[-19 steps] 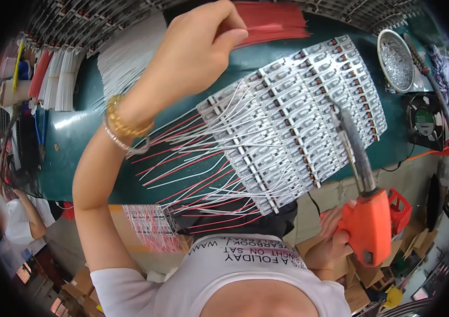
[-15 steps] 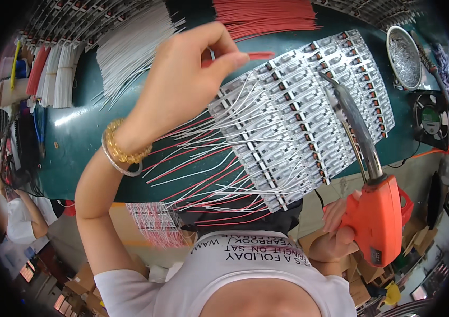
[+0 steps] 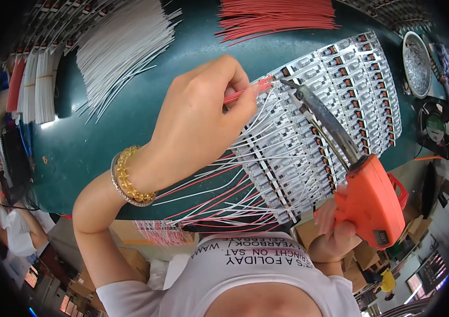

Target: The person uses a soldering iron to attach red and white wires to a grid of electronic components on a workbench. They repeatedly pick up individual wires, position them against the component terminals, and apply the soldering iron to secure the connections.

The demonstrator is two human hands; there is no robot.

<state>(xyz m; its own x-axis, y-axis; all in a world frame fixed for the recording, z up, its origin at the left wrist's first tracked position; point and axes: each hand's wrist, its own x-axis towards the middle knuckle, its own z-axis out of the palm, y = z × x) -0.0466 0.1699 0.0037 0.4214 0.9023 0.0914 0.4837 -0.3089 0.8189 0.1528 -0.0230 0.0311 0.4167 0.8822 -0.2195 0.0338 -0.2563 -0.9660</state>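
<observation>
A dark green, glossy tabletop [image 3: 87,153] spreads beneath the left hand [image 3: 198,113], catching a pale glare well to that hand's left. Grey floor [image 3: 419,171] shows to the right of the right hand [image 3: 338,227], and brown cardboard boxes [image 3: 369,254] crowd below and beside that hand. Far to the left hand's lower left, small bright panels [image 3: 31,277] glow, too blurred to tell as windows or lamps.

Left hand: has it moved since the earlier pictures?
Yes. Judged against the red wire pile on the table, the left hand has come away from it, toward the person and the boards.
</observation>
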